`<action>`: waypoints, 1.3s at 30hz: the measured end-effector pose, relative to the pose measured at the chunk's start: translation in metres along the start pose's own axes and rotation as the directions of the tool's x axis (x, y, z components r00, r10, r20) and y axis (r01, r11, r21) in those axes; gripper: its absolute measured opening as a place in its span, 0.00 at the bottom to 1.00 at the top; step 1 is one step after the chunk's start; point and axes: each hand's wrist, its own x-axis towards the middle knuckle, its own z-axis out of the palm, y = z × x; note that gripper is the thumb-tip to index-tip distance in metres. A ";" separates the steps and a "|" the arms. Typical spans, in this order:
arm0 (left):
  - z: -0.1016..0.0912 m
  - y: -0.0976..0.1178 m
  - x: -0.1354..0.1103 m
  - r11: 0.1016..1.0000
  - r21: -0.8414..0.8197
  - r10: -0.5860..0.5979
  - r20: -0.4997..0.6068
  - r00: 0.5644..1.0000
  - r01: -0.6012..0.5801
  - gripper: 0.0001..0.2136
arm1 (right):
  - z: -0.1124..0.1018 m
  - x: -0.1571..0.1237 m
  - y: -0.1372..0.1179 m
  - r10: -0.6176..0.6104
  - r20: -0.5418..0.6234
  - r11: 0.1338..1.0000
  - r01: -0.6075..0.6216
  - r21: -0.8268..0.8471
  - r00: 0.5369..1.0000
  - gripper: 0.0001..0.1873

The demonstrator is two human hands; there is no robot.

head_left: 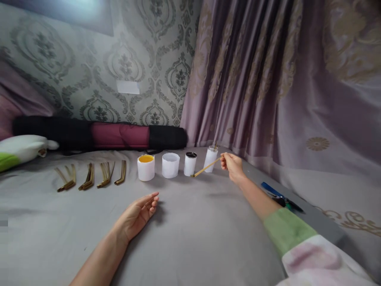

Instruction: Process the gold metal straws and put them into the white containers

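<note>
My right hand (232, 166) pinches one end of a thin yellowish-brown stick (208, 167). The stick slants down to the left, its darker tip beside the lower part of a white-wrapped jar (189, 169) with a dark top; whether they touch I cannot tell. Behind the stick is a taller white-wrapped glass jar (210, 163) with something thin and brown poking out. My left hand (139, 216) holds nothing over the grey sheet, palm turned inward and fingers loosely bent. Beyond it stand a white container (145, 171) with a yellow top and a plain whitish one (170, 170).
Several bunches of bent brownish-gold strips (104, 174) lie in a row on the left of the grey sheet (190, 238). A long black and maroon roll (119, 135) runs along the wall. Blue- and black-handled tools (282, 198) lie at right, near the purple curtain (256, 79).
</note>
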 end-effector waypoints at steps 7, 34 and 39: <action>-0.001 0.000 0.001 1.000 -0.030 0.002 0.017 1.000 -0.002 0.07 | -0.020 0.041 -0.033 -0.092 -0.109 0.992 0.083 -0.091 0.990 0.05; 0.003 0.002 -0.004 1.000 -0.027 -0.001 -0.032 0.999 0.000 0.08 | -0.021 0.116 -0.070 -0.244 -0.407 0.928 0.090 -0.362 0.880 0.09; 0.001 0.001 -0.001 0.999 -0.049 -0.009 -0.027 1.000 0.008 0.08 | -0.020 0.123 -0.064 -0.268 -0.410 0.911 0.091 -0.401 0.872 0.09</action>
